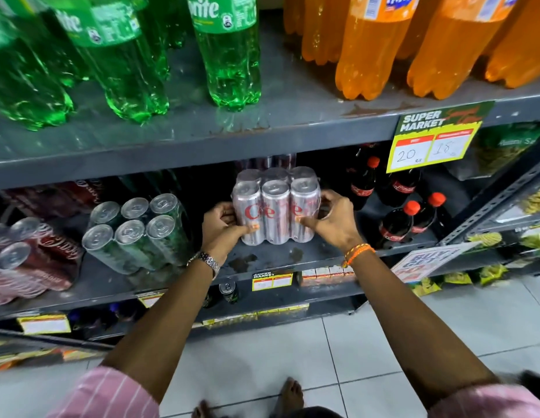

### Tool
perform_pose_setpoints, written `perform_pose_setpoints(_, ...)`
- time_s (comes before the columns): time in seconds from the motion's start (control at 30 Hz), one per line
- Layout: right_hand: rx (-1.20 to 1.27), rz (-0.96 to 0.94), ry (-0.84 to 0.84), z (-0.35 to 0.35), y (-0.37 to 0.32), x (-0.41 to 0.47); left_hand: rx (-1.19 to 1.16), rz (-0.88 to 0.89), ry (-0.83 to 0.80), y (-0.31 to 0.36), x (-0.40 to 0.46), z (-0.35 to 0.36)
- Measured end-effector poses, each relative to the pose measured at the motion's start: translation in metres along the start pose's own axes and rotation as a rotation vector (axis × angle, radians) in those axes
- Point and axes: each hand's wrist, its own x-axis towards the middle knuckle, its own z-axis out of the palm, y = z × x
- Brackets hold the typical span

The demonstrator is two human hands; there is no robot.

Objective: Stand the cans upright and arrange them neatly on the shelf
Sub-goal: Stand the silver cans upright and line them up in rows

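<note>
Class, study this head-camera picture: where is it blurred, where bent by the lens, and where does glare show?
Head view: the green bottles at upper left are smeared by blur; the shelf edge bows from wide-angle distortion; glare glints on the silver can pack wrap between both hands, which looks sharp.

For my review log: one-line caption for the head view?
Both hands, left hand and right hand, grip an upright silver can pack on the grey shelf.

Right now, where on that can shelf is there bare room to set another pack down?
Bare shelf shows in front of the silver can pack, between the green can pack and the cola bottles. A narrower gap sits behind the left hand. Far left is crowded with tipped red can packs.
</note>
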Motion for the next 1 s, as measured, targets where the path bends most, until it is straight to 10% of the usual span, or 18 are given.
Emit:
perform_pose_setpoints(0.6,-0.058,-0.098,0.195,-0.006,-0.012,-0.04,-0.026,0.146,-0.11,0.036,-0.005,-0.005)
perform_pose_setpoints(0.8,-0.247,-0.149,0.155,-0.009,-0.036,-0.033,0.479,0.198,-0.257,0.071,0.022,0.007)
perform_pose_setpoints(1.0,-0.328,-0.152,0.056,-0.016,-0.038,-0.005,0.466,0.226,-0.169,0.071,0.001,-0.006)
